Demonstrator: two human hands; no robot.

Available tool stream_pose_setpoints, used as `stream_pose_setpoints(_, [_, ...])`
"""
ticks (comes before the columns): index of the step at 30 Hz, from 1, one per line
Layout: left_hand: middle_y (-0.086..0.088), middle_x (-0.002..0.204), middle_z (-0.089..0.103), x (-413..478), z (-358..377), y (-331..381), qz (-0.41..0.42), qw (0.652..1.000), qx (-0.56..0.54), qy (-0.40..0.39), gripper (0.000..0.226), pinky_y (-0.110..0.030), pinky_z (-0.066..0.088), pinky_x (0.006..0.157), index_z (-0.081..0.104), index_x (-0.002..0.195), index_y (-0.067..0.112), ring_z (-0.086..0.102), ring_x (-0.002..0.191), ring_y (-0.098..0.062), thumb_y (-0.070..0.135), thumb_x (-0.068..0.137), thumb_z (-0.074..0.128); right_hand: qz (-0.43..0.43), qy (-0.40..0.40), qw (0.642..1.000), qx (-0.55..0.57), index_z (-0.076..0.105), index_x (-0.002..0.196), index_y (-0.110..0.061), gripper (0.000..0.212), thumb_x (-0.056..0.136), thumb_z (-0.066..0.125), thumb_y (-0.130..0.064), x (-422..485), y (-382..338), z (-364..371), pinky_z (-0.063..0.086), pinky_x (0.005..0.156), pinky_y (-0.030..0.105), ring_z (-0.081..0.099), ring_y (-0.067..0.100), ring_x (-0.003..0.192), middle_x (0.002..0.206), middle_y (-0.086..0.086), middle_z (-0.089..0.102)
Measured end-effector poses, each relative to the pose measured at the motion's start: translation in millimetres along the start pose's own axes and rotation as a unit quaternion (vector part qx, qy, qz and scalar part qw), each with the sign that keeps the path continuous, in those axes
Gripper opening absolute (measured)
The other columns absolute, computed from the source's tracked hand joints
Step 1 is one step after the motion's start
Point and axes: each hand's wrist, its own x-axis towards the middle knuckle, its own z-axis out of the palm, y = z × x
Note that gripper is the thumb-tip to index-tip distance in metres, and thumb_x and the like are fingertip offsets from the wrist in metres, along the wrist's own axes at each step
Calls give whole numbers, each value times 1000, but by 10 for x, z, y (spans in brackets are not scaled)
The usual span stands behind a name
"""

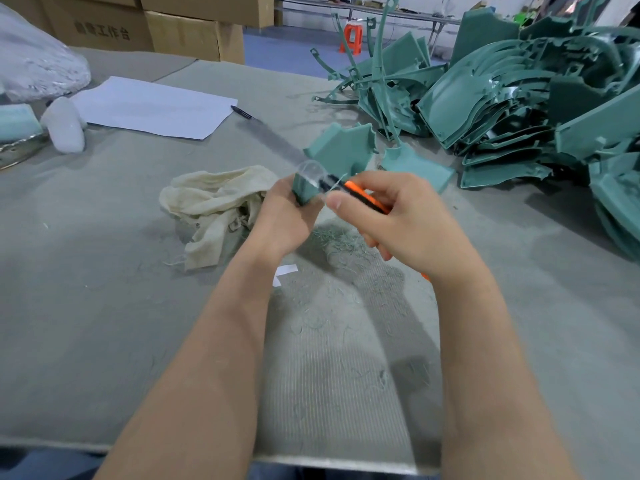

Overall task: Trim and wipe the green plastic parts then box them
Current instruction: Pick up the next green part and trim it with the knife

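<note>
My left hand (282,216) grips the near end of a green plastic part (337,152) held above the table. My right hand (398,220) holds an orange and black utility knife (363,197), its blade end against the part's edge, where a thin curl of shaving stands up. A clear, blurred piece (311,169) shows over the part near my left fingers. A cream wiping cloth (218,206) lies crumpled to the left of my left hand. Green shavings (341,244) litter the table under my hands.
A big heap of green plastic parts (519,98) fills the right side of the grey table (104,271). A white sheet (152,107) and black pen (242,113) lie at the back left, beside plastic bags (34,60). Cardboard boxes (156,26) stand behind.
</note>
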Motion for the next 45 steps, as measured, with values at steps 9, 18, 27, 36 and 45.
stream_pose_setpoints(9, [-9, 80, 47, 21, 13, -36, 2, 1000, 10, 18, 19, -22, 28, 48, 58, 105, -4, 38, 69, -15, 10, 94, 51, 45, 142, 988, -35, 62, 70, -25, 29, 89, 61, -47, 51, 143, -76, 46, 49, 36, 43, 13, 45, 50, -2, 49])
stream_pose_setpoints(18, [-12, 83, 49, 9, -10, -43, 17, 999, 20, 24, 18, -19, 31, 50, 59, 107, 0, 42, 72, -16, 12, 95, 51, 46, 104, 993, 11, 64, 79, -11, 35, 90, 62, -43, 25, 150, -102, 40, 43, 27, 41, 11, 42, 56, 7, 48])
stream_pose_setpoints(27, [-10, 86, 49, -4, -15, -25, 23, 1000, 2, 10, 21, -26, 30, 62, 58, 108, -4, 41, 76, -15, 11, 95, 51, 43, 97, 994, 28, 63, 79, -10, 35, 90, 62, -42, 24, 158, -103, 38, 44, 29, 42, 12, 41, 55, 8, 48])
stream_pose_setpoints(36, [-10, 80, 47, 17, 8, -36, 16, 999, 11, 25, 20, -20, 28, 48, 58, 104, -5, 39, 69, -14, 12, 94, 53, 40, 134, 990, -12, 63, 74, -16, 35, 90, 60, -46, 50, 125, -69, 46, 53, 41, 42, 19, 48, 58, 16, 51])
stream_pose_setpoints(45, [-11, 80, 47, 8, -1, -47, 3, 999, 21, 24, 19, -15, 27, 43, 58, 107, -3, 38, 68, -15, 11, 95, 51, 41, 106, 993, -17, 64, 79, -9, 37, 90, 63, -44, 17, 106, -101, 45, 53, 39, 41, 16, 48, 58, 13, 50])
